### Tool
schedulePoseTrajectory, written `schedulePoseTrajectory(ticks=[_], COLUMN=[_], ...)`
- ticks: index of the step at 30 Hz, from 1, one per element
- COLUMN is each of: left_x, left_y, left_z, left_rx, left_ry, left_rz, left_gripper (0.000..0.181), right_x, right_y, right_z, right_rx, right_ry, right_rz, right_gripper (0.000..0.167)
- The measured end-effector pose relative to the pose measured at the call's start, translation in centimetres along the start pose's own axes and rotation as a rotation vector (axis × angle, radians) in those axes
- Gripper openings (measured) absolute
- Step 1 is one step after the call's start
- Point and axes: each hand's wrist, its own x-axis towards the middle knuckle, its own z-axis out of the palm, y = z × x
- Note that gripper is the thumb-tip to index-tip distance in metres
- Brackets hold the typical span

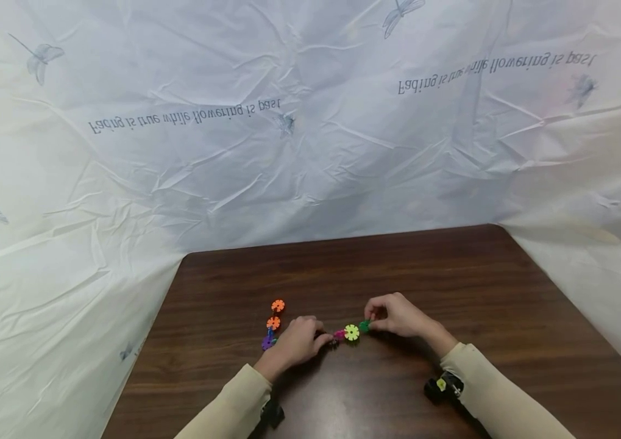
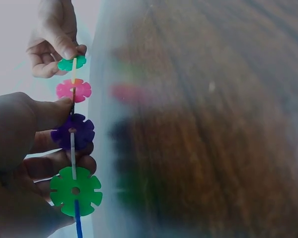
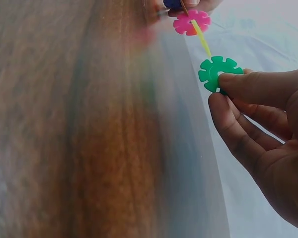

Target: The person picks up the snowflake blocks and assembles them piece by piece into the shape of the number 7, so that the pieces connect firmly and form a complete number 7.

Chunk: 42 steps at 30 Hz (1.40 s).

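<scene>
A chain of slotted plastic snowflake discs, joined edge to edge, runs between both hands over the table. My left hand (image 1: 295, 342) grips it midway, the thumb at a dark disc (image 2: 73, 106) seen edge-on between a pink disc (image 2: 73, 90) and a purple disc (image 2: 73, 131). My right hand (image 1: 402, 317) pinches the green end disc (image 3: 218, 73) between thumb and fingers. A yellow disc (image 1: 351, 332) joins that green disc to the pink one. Past the left hand, the chain goes on through another green disc (image 2: 75, 191) and a blue disc (image 2: 78, 218) seen edge-on.
The chain's far-left part, with a violet disc (image 1: 268, 343) and two orange discs (image 1: 273, 323), bends away from me beyond the left hand. The dark wooden table (image 1: 425, 268) is backed by a wrinkled white printed sheet (image 1: 310, 152).
</scene>
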Motion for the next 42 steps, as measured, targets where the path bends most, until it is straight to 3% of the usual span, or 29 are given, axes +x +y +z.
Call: schedulePoseTrajectory(ticks=[12,24,32,36,42], left_x=[0.1,0.1,0.2,0.2,0.6], left_y=[-0.3,-0.5,-0.6,-0.6,-0.6], left_z=[0.1,-0.1,0.1,0.1,0.1], left_rx=[-0.025,-0.049,-0.068,-0.097,-0.08], left_ry=[0.029,0.086,0.147,0.143,0.119], left_rz=[0.003,-0.015,-0.001,-0.008,-0.025], left_gripper=[0.023,0.022,0.02,0.021,0.021], right_x=[0.3,0.5,0.4,0.5,0.6], right_y=[0.0,0.0,-0.1,-0.2,-0.1], right_z=[0.6,1.4,2.1,2.2,2.0], right_rx=[0.026,0.008,0.055,0.056,0.041], right_ry=[0.032,0.162,0.228,0.241,0.237], right_rz=[-0.026,-0.027,-0.059,-0.074,-0.021], right_gripper=[0.009,0.017,0.018,0.017,0.017])
